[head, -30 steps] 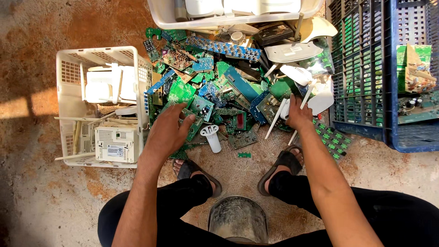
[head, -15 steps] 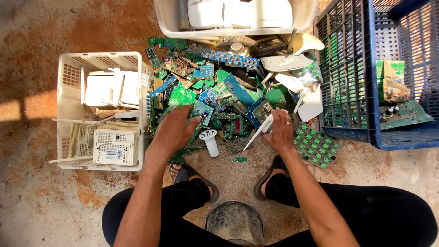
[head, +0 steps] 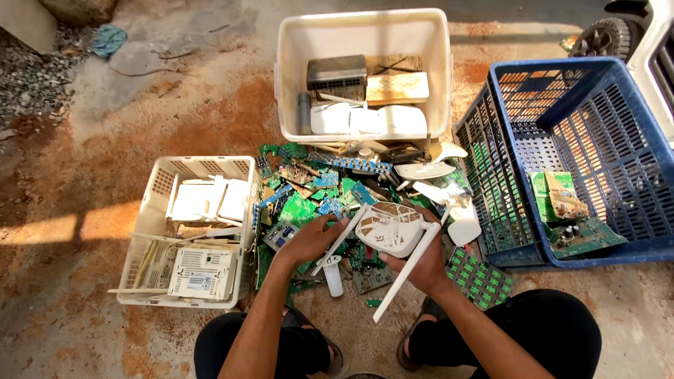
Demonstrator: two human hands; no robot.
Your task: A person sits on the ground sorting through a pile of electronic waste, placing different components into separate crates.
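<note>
Held above the near edge of the circuit-board pile (head: 330, 193): a white router (head: 388, 228), underside up, long axis running roughly left to right and tilted a little. Two white antennas on it: left antenna (head: 338, 237) slanting down-left towards the near side, right antenna (head: 406, 274) longer in view, pointing down and slightly left towards the knees. Right hand (head: 421, 270) under the router's right end, fingers wrapped round that corner and the base of the right antenna. Left hand (head: 309, 240) at the router's left side, fingers curled narrow against the left antenna; probably pinching it, though the grip itself is hidden. Small white cylinder (head: 334, 275) lying on the floor just below the router, between the two wrists.

Left of the pile, a white basket (head: 151, 210) with white casings, its rim just beside the boards. Beyond the pile, a white tub (head: 288, 84) holding more casings and a dark box, front wall touching the heap. Right of the pile, a blue crate (head: 632, 126) with a few green boards inside, and a dark crate (head: 484, 168) leaning against it. Green panel (head: 481, 278) flat on the floor just right of the right hand. Open bare concrete only on the far left and beyond the basket
</note>
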